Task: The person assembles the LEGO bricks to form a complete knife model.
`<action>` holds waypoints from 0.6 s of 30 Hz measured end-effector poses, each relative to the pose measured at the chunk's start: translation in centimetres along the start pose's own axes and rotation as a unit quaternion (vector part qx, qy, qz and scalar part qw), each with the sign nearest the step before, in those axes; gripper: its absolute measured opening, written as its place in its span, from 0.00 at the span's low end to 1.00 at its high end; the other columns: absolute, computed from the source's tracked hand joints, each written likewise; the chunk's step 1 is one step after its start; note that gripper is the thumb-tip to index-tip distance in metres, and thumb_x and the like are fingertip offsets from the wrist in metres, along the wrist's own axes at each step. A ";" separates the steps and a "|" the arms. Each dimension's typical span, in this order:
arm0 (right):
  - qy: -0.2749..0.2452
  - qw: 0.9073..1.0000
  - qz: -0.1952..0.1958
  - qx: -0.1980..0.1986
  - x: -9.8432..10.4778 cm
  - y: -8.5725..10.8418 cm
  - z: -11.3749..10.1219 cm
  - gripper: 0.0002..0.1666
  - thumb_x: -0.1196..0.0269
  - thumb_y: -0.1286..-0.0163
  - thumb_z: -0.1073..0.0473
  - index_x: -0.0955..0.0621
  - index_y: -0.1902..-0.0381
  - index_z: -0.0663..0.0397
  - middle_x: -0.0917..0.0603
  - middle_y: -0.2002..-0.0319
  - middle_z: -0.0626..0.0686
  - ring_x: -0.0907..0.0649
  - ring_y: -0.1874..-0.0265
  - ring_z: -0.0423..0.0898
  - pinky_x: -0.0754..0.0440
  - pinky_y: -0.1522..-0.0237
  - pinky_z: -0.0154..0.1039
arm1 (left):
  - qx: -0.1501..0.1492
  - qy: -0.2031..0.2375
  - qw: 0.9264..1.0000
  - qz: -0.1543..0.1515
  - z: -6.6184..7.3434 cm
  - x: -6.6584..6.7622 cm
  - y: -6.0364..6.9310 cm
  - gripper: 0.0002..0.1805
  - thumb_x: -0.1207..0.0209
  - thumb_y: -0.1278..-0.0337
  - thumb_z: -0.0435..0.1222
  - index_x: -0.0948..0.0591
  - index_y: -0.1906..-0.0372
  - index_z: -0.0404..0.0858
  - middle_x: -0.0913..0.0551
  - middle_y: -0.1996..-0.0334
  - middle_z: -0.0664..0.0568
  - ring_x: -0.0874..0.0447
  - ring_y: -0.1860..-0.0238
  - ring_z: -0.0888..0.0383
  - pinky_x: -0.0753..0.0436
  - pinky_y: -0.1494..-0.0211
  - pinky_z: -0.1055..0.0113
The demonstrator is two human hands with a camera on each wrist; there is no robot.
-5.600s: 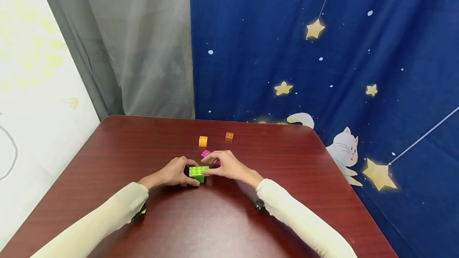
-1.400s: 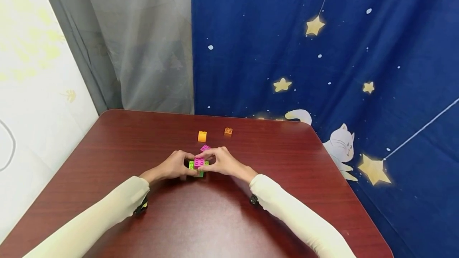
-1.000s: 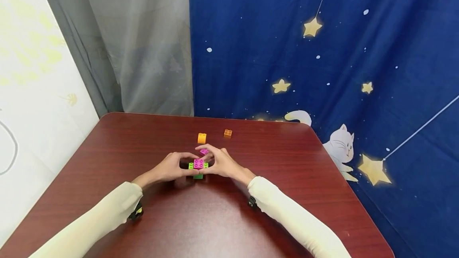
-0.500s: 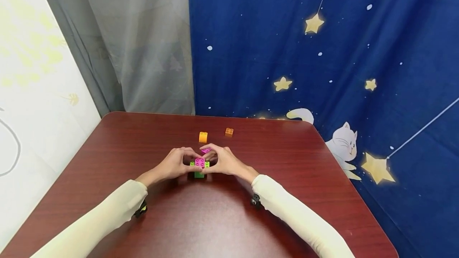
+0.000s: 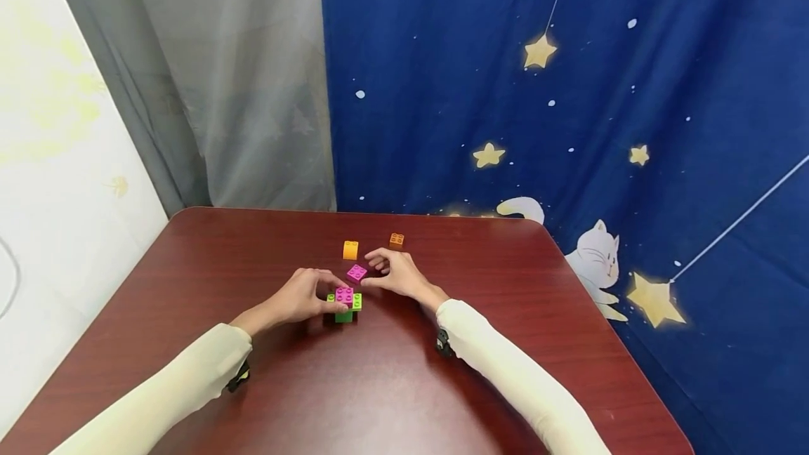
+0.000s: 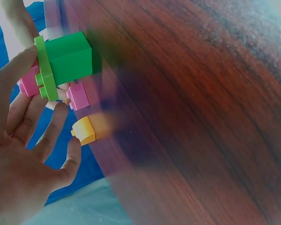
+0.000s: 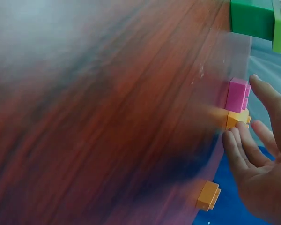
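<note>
A small stack stands on the table: a green block (image 5: 343, 317) at the bottom, a lime brick (image 5: 357, 302) across it, and a pink 2x2 brick (image 5: 344, 293) on top. My left hand (image 5: 298, 298) pinches the pink top brick between thumb and fingers. In the left wrist view, the thumb lies by the lime brick (image 6: 47, 70) and the pink one. My right hand (image 5: 402, 278) is apart from the stack, its fingers loosely bent with nothing between them. Just left of its fingertips lies a loose pink brick (image 5: 357, 272), studs up.
Behind the loose pink brick sits a yellow-orange brick with a curved side (image 5: 350, 251). An orange 2x2 brick (image 5: 396, 239) lies farther back, to the right. All rest on a dark red wooden table (image 5: 392, 385) with curtains beyond its far edge.
Earlier the pink brick came onto the lime one, with both hands around it. Since half a second ago my right hand has let go and moved right and back; the left stays.
</note>
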State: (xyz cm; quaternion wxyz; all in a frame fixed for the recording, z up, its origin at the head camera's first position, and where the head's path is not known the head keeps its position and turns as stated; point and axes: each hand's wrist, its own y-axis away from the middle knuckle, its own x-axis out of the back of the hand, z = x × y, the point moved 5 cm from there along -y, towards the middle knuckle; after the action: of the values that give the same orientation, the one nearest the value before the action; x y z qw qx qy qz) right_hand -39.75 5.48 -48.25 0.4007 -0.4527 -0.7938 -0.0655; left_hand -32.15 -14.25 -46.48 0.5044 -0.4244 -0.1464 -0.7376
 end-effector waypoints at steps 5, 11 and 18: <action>0.040 0.998 -0.015 -0.046 -1.1 -1.2 0.5 0.34 0.20 0.41 0.55 0.18 0.39 0.62 0.11 0.51 0.59 0.12 0.54 0.51 0.14 0.49 0.40 | -0.004 0.008 1.000 -0.009 0.2 -0.1 0.1 0.21 0.20 0.52 0.48 0.09 0.53 0.45 0.10 0.59 0.58 0.17 0.58 0.50 0.19 0.54 0.55; 0.070 0.996 -0.037 -0.034 -2.1 -2.4 0.0 0.31 0.20 0.40 0.52 0.15 0.41 0.57 0.10 0.50 0.56 0.11 0.53 0.47 0.16 0.48 0.35 | -0.007 -0.005 1.000 -0.001 0.1 0.1 0.2 0.20 0.20 0.53 0.47 0.09 0.54 0.46 0.11 0.61 0.60 0.17 0.59 0.51 0.20 0.56 0.60; 0.089 0.994 -0.043 -0.037 -2.5 -2.6 -0.1 0.25 0.20 0.40 0.53 0.12 0.45 0.52 0.09 0.52 0.52 0.11 0.54 0.44 0.17 0.49 0.33 | -0.014 -0.010 1.000 -0.003 0.1 0.1 0.2 0.20 0.19 0.53 0.46 0.09 0.55 0.44 0.11 0.61 0.60 0.18 0.62 0.52 0.22 0.59 0.66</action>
State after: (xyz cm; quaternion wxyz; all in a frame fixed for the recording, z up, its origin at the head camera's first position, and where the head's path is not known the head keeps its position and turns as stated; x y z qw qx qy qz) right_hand -41.04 2.32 -49.27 0.4498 -0.4251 -0.7706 -0.1520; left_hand -31.93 -14.38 -46.42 0.4943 -0.4387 -0.1423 -0.7369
